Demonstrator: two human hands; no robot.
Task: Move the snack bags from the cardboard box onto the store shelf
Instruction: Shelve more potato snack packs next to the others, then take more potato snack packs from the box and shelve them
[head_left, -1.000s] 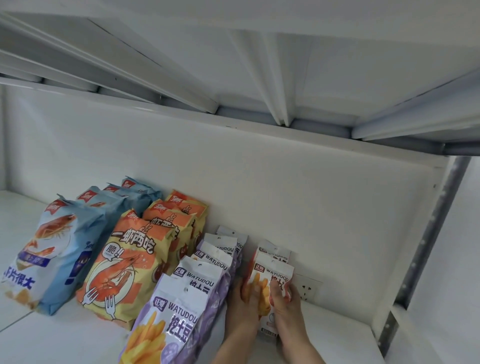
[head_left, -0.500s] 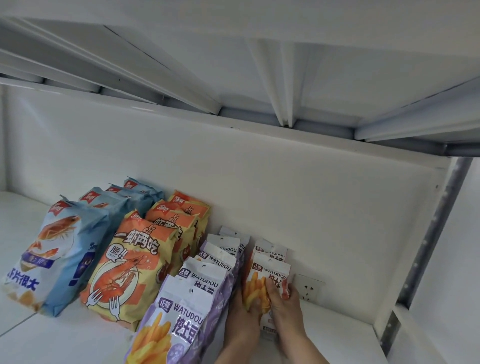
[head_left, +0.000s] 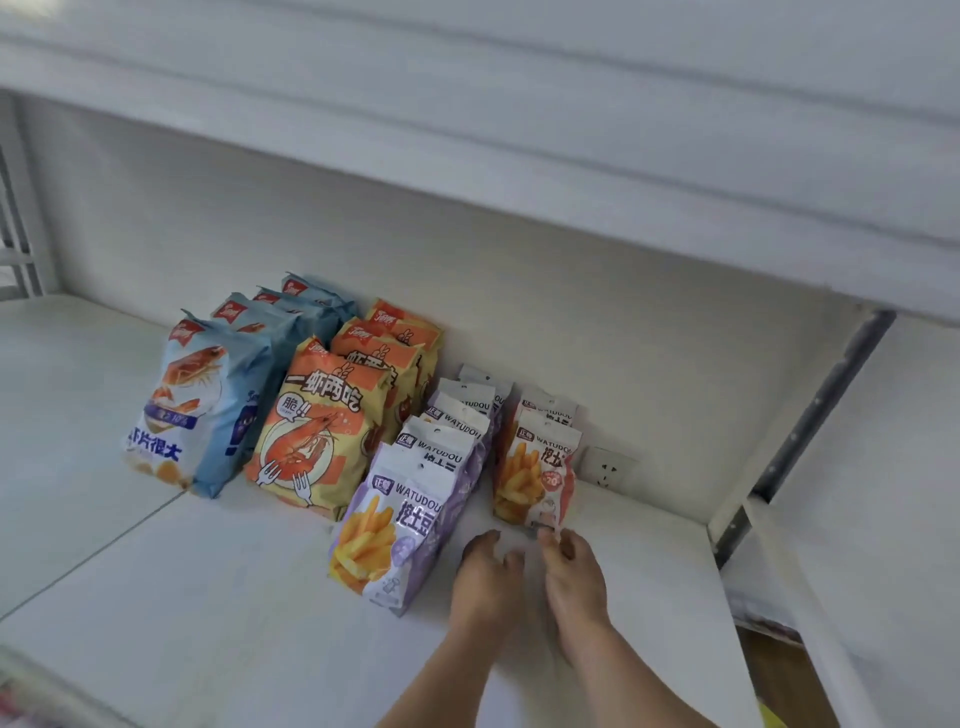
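The right hand (head_left: 574, 577) lies on the store shelf (head_left: 218, 597) with its fingertips (head_left: 548, 535) just touching the bottom edge of the front orange fry bag (head_left: 535, 470); the fingers are loosely curled and grip nothing. The left hand (head_left: 485, 577) rests beside it, fingers slack and apart from every bag, holding nothing.

There are two orange fry bags in that row, the second (head_left: 545, 408) tucked directly behind the first. Both stand upright, long axis vertical, printed faces toward the camera, leaning slightly back toward the rear wall. A wall socket (head_left: 605, 470) sits just to their right.

To their left runs a row of purple fry bags (head_left: 400, 530): four tops are clear, and a fifth seems to peek out at the back. Next come three orange shrimp bags (head_left: 317, 431), then four blue shrimp bags (head_left: 197, 410). All stand upright in front-to-back rows, faces forward, the back ones near or against the wall.

A second ago both hands were clasped around the front orange fry bag, covering its lower half. They have let go and drawn back toward the shelf's front edge, leaving the bag standing on its own. The view has also tipped downward, showing more of the shelf surface. The cardboard box is out of view.
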